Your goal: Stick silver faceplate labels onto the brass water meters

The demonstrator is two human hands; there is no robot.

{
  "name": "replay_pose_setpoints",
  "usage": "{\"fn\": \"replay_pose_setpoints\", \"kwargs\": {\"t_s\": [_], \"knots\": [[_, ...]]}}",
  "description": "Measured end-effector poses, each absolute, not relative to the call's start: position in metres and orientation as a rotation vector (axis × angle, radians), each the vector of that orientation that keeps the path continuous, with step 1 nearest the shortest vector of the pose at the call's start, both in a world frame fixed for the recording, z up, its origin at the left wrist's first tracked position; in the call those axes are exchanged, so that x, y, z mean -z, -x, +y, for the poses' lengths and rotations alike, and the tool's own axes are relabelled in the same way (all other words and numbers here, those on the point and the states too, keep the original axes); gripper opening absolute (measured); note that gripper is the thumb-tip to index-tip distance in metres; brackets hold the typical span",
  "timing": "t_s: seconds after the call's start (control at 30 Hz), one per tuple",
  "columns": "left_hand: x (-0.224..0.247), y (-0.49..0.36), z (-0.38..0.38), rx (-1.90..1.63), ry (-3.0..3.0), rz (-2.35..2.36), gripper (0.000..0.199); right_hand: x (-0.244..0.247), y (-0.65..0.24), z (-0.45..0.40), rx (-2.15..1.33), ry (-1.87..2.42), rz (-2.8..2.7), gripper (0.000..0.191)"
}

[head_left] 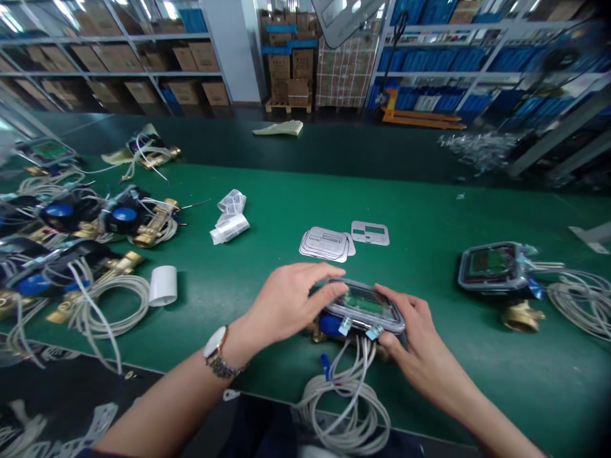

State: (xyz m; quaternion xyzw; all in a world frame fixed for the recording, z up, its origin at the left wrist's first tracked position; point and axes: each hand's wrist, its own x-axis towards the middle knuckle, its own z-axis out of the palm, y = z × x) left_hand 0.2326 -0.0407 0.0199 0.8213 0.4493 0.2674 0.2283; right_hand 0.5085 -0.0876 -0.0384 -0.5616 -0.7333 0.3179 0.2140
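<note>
Basically, left hand (291, 302) pinches the 10 o'clock corner, right hand (417, 327) clasps 3 o'clock of the clear-lidded rounded-rectangular electronics housing (367, 305), toward 5 o'clock on the green bench (267, 191); likely rigid, slick, brass-heavy, so grip the rim, not the coiled grey cable (312, 394).

A green-topped workbench (277, 191) bears a stack of white faceplate labels (325, 244), one label (371, 233) just beside it, and a curled label strip (230, 228). Brass-fitted, cabled meters (125, 214) crowd its left side; another (489, 267) sits right.
</note>
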Motion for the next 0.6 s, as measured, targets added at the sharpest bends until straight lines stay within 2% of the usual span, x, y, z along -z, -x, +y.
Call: {"fn": "replay_pose_setpoints", "kwargs": {"t_s": [0.1,0.2,0.4,0.47,0.6], "knots": [[-0.001,-0.216,0.007,-0.637,-2.419,1.360,0.038,0.031,-0.512,-0.075,-0.811,1.548,-2.155,0.056],[0.022,-0.211,0.049,-0.516,-2.521,1.291,0.044,0.023,-0.520,-0.054,-0.743,1.521,-2.248,0.047],[0.044,-0.219,0.090,-0.390,-2.613,1.134,0.062,0.023,-0.532,0.016,-0.803,1.294,-2.292,0.039],[0.047,-0.221,0.095,-0.357,-2.629,1.136,0.067,0.031,-0.526,0.041,-0.681,1.198,-2.408,0.035],[0.053,-0.224,0.100,-0.255,-2.706,1.177,0.076,0.049,-0.508,0.073,-0.354,0.981,-2.678,0.042]]}}
